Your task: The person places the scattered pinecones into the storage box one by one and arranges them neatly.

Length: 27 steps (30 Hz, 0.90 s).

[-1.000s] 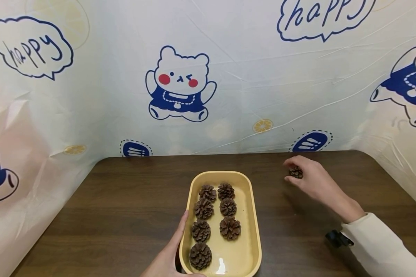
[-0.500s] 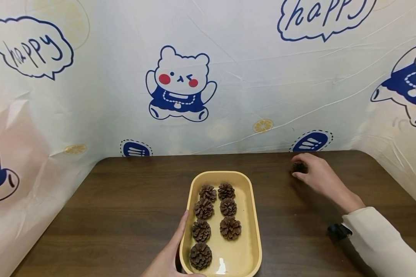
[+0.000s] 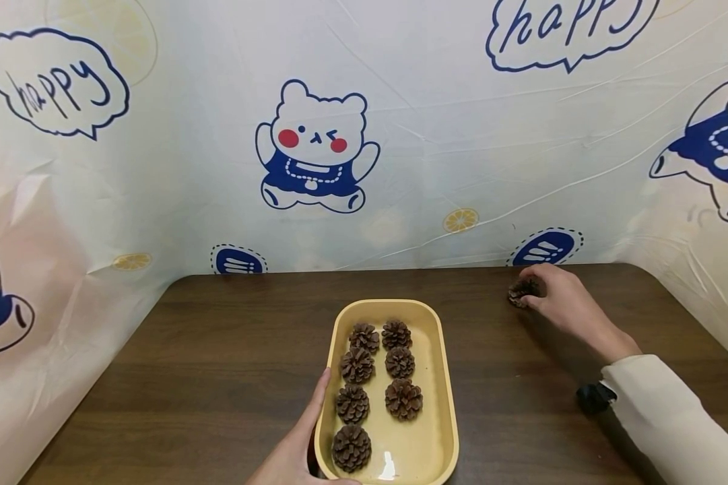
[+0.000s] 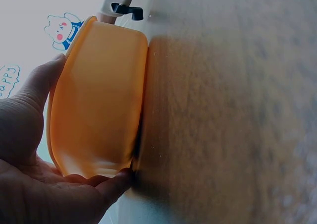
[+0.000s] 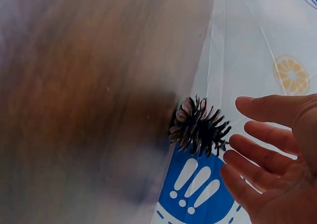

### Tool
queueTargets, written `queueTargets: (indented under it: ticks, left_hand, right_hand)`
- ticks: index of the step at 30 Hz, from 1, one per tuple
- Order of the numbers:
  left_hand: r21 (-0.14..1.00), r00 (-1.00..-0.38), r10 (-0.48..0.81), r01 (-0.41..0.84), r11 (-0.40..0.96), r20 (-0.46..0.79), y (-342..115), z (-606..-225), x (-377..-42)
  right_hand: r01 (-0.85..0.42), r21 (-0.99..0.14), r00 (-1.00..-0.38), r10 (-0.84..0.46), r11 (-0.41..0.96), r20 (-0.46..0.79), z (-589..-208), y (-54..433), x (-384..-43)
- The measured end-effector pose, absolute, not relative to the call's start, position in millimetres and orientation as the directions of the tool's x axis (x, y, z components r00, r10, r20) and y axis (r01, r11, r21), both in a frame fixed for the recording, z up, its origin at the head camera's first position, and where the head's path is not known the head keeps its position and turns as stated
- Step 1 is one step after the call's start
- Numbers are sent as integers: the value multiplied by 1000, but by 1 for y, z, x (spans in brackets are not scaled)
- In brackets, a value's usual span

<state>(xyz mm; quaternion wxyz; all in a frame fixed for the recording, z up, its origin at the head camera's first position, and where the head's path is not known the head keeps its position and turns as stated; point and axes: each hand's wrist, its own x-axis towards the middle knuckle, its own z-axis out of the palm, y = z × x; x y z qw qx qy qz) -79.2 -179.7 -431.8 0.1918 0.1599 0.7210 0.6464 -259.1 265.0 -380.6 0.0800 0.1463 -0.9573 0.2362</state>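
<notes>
On the dark wooden table, a yellow tray (image 3: 432, 431) holds several brown pine cones (image 3: 357, 366) in two columns, the left one longer. My left hand (image 3: 293, 455) grips the tray at its near left corner; the left wrist view shows the thumb by the rim and fingers curled against the tray's (image 4: 99, 95) lower side. At the far right, one more pine cone (image 3: 520, 294) stands on the table. Beside it is my right hand (image 3: 566, 303). In the right wrist view its fingers are spread, with a small gap between them and the pine cone (image 5: 198, 127).
A patterned cloth (image 3: 412, 148) with bears and lettering hangs close behind the table's back edge and wraps both sides. Bare tabletop (image 3: 230, 364) lies left of the tray. A black wrist device (image 3: 595, 399) sits below the right sleeve (image 3: 660, 404).
My right hand set the pine cone down near the table's far edge, loosened its fingers and drew slightly right, off it. The left hand and tray stayed in place.
</notes>
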Motion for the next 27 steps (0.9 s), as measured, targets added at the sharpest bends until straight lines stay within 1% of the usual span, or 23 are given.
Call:
queueTargets:
  ticks: [9, 16, 23, 27]
  left_hand:
    - [991, -875, 480, -1, 132, -65, -180, -431, -79]
    - [990, -872, 474, -74, 119, -122, -179, -427, -79]
    - [990, -869, 476, -95, 108, -136, -179, -426, -79]
    - [991, -869, 481, -78, 106, -120, -179, -427, -79]
  right_hand:
    - [-307, -411, -951, -256, 859, 176, -382, 271, -269]
    - [-285, -424, -958, -248, 860, 141, -385, 275, -275]
    - [-259, -448, -966, -232, 855, 117, -386, 279, -278]
    - [-249, -456, -968, -228, 854, 102, -386, 279, -279]
